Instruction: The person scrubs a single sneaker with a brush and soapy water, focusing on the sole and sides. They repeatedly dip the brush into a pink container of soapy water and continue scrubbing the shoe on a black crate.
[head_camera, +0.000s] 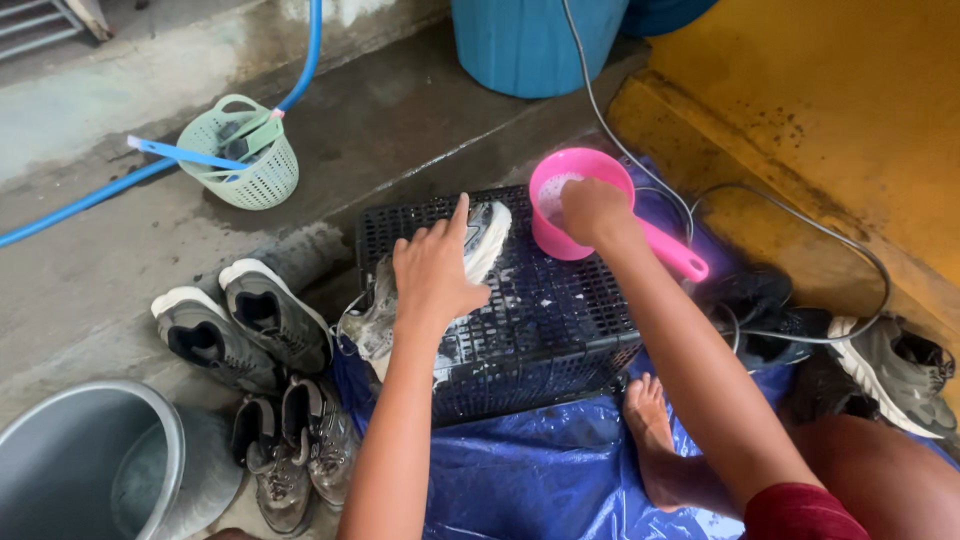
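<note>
Two hands at work: we log both over an upturned black crate (520, 330), which serves as our surface.
Left hand (435, 272): pressed flat on a wet, soapy grey-and-white shoe (478, 240); fingers spread, index finger raised; a hold-down, not a closed grip.
Shoe position: lying on its side on the crate top, toe towards the pink dipper (578, 200).
Right hand (593, 208): reaching into the dipper's bowl, fingers curled down out of sight; we cannot tell whether the grip is clenched on anything or released.
Dipper: standing at the crate's far right corner, foamy water inside, handle pointing right.
Arm pose: both forearms extended forward from the body, left nearly straight, right angled inward; a bare foot (650, 420) rests on blue plastic sheet (540, 470) below the crate.
Technique note: we judge the shoe wants firm palm pressure so it does not slide on the slatted crate; keep the dipper upright while wetting the fingers.
Surroundings: more shoes (250, 320) on the concrete at left, a grey bucket (90, 460), a green basket (245, 155), a blue hose (90, 200).
</note>
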